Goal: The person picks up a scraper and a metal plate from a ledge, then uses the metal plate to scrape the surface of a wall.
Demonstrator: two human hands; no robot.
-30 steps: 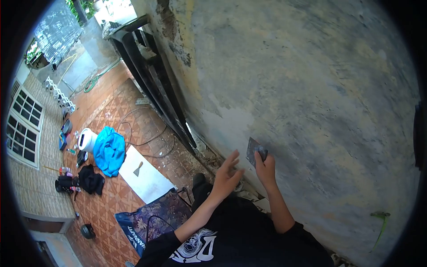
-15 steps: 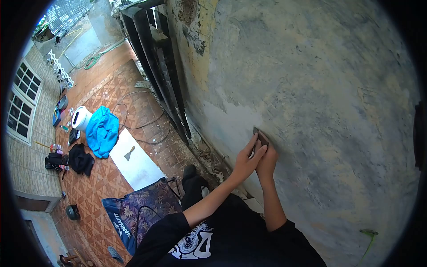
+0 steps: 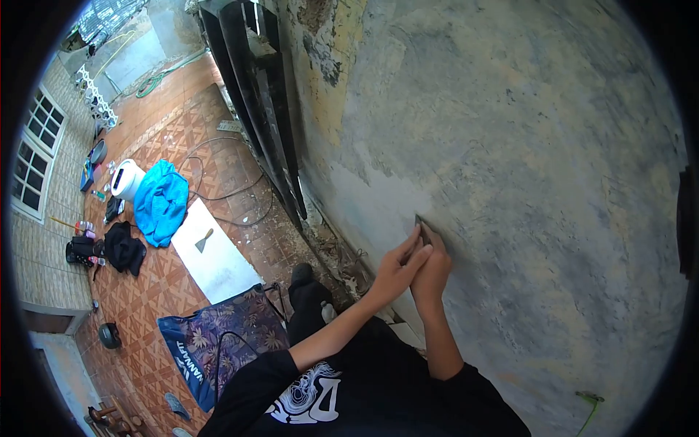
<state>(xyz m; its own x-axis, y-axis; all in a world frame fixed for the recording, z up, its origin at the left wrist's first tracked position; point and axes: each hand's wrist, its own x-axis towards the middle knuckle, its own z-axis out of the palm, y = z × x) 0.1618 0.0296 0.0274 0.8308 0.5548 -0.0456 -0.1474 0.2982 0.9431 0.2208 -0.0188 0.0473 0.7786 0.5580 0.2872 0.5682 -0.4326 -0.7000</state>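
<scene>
One rough, grey plastered wall (image 3: 524,204) fills the right side. Left of it spreads a patterned tile floor (image 3: 156,288). On the floor lie one printed bag (image 3: 237,324), one white board (image 3: 222,271) and one bright blue cloth (image 3: 162,207). The bag meets the board's near short edge; the cloth bunches by its far short edge, beside one white bucket (image 3: 126,180).

Two bare hands come together in front of the wall. The right hand (image 3: 431,278) is closed around a tool; the left hand (image 3: 397,275) leans against it, its fingertips meeting the right's, though I cannot tell whether they grip or only touch.

One scraper (image 3: 204,240) lies on the board, nearer the far short edge. Its long axis runs across the board, handle towards the right long edge, broad end towards the left.

Smallest is the tool in hand, one dark blade (image 3: 418,218): a pointed corner shows just beyond the fingertips, aimed up the wall. The fingers hide the rest, so its long axis is unclear.
</scene>
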